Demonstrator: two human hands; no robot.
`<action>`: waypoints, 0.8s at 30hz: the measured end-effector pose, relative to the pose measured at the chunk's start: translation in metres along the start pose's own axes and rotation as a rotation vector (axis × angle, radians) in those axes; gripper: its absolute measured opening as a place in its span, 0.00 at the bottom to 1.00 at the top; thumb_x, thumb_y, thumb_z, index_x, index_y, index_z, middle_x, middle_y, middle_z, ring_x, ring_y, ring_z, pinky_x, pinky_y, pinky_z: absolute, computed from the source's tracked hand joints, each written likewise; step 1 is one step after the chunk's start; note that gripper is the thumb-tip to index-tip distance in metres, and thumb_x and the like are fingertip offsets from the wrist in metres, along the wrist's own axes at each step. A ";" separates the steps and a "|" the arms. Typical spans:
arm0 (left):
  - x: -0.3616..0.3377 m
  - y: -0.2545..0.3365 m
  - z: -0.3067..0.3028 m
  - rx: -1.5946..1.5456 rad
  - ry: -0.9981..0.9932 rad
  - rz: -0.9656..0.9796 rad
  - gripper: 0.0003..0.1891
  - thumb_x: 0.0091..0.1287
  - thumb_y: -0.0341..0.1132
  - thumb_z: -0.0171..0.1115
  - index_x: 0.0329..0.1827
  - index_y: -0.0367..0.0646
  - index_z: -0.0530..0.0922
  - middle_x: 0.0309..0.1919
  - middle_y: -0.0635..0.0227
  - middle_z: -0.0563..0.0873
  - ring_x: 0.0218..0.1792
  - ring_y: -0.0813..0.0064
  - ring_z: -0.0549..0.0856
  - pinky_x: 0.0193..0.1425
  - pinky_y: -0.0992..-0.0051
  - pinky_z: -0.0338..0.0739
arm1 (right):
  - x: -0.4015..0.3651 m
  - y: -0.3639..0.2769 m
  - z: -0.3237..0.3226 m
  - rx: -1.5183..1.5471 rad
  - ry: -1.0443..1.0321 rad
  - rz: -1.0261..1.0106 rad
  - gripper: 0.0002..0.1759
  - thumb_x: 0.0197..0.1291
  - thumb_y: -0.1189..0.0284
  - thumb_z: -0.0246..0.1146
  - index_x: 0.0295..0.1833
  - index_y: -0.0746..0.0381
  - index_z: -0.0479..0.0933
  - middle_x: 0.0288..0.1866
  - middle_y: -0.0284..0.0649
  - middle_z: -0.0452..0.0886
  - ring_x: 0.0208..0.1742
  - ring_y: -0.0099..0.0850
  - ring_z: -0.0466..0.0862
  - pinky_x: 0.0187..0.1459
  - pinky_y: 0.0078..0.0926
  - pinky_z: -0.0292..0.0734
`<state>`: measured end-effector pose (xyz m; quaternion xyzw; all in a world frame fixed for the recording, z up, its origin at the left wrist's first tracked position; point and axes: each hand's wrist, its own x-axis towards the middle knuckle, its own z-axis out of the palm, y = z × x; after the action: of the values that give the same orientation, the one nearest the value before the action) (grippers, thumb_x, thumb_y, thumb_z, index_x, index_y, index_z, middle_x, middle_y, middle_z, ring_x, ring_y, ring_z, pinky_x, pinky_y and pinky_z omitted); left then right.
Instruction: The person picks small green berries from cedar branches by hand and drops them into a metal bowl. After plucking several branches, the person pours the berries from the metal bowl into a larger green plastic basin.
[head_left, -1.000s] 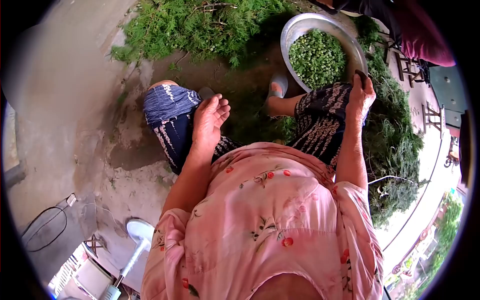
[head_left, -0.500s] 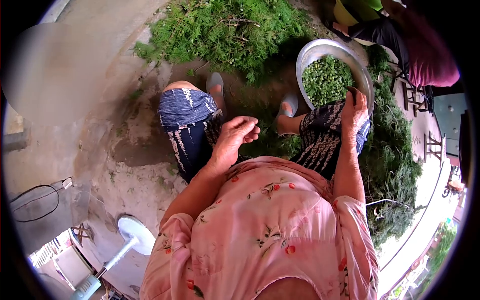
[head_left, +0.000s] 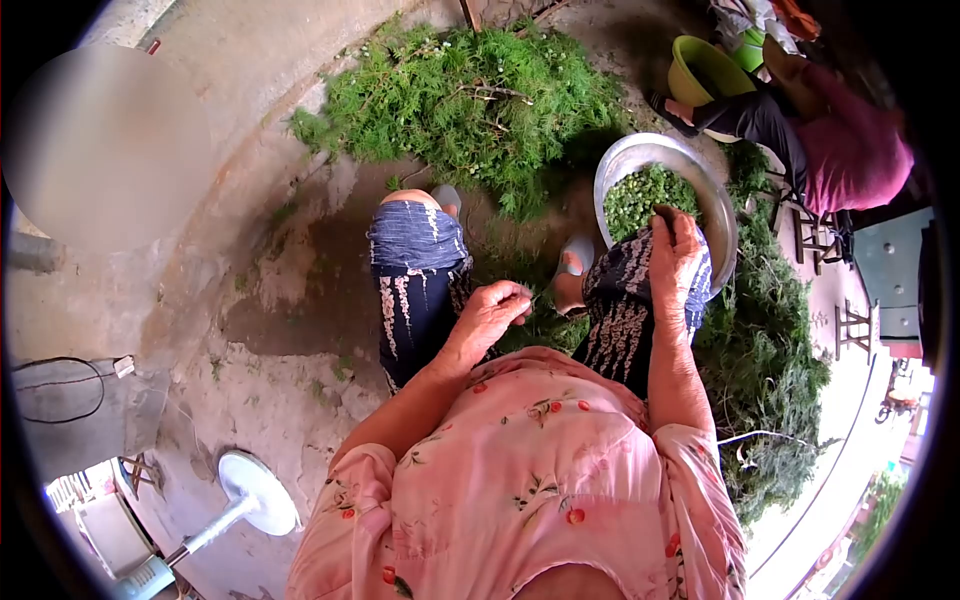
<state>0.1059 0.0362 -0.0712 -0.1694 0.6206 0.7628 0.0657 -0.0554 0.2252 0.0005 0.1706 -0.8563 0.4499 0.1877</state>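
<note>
My left hand (head_left: 490, 318) is held over my lap between the knees. Its fingers are curled together in a pinch, and whatever may be in them is too small to name. Against my right knee, beside the near rim of a large metal basin (head_left: 722, 180), is my right hand (head_left: 677, 260). Its fingers are bent and drawn together, and their inner side is hidden. Small round green cones or berries (head_left: 640, 190) fill part of the basin. Loose green feathery sprigs (head_left: 550, 325) lie on the ground between my feet.
A heap of leafy green branches (head_left: 450, 100) lies ahead. More branches (head_left: 760, 370) spread along my right. At upper right a person in a pink top (head_left: 860, 150) sits by a yellow-green tub (head_left: 688, 75). A white fan (head_left: 258, 490) stands at lower left.
The view has shifted, so the heap and basin appear lower. My left hand has moved right and its fingers have drawn closer together. My right hand stays by the basin's rim.
</note>
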 end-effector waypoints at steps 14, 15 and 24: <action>0.015 0.090 -0.005 0.088 -0.034 0.189 0.10 0.64 0.31 0.56 0.41 0.32 0.76 0.30 0.67 0.81 0.31 0.82 0.79 0.37 0.82 0.74 | 0.000 -0.033 0.045 0.344 -0.309 0.133 0.08 0.57 0.80 0.55 0.42 0.67 0.76 0.30 0.33 0.77 0.29 0.19 0.76 0.33 0.16 0.71; 0.021 0.101 -0.006 0.087 -0.016 0.195 0.10 0.64 0.31 0.56 0.41 0.32 0.76 0.30 0.67 0.81 0.31 0.82 0.79 0.37 0.82 0.74 | 0.006 -0.035 0.049 0.298 -0.348 0.088 0.08 0.56 0.80 0.56 0.42 0.67 0.75 0.30 0.34 0.77 0.29 0.20 0.76 0.33 0.17 0.72; 0.140 0.155 -0.023 0.713 0.159 0.700 0.07 0.58 0.33 0.58 0.32 0.38 0.78 0.23 0.58 0.81 0.25 0.67 0.81 0.29 0.71 0.74 | 0.058 -0.024 0.122 0.003 -1.055 -0.243 0.12 0.53 0.70 0.60 0.42 0.65 0.75 0.38 0.49 0.78 0.40 0.46 0.78 0.42 0.38 0.72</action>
<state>-0.0685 -0.0354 0.0206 0.0243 0.8652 0.4644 -0.1874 -0.1156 0.1029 -0.0192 0.4712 -0.8078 0.2794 -0.2174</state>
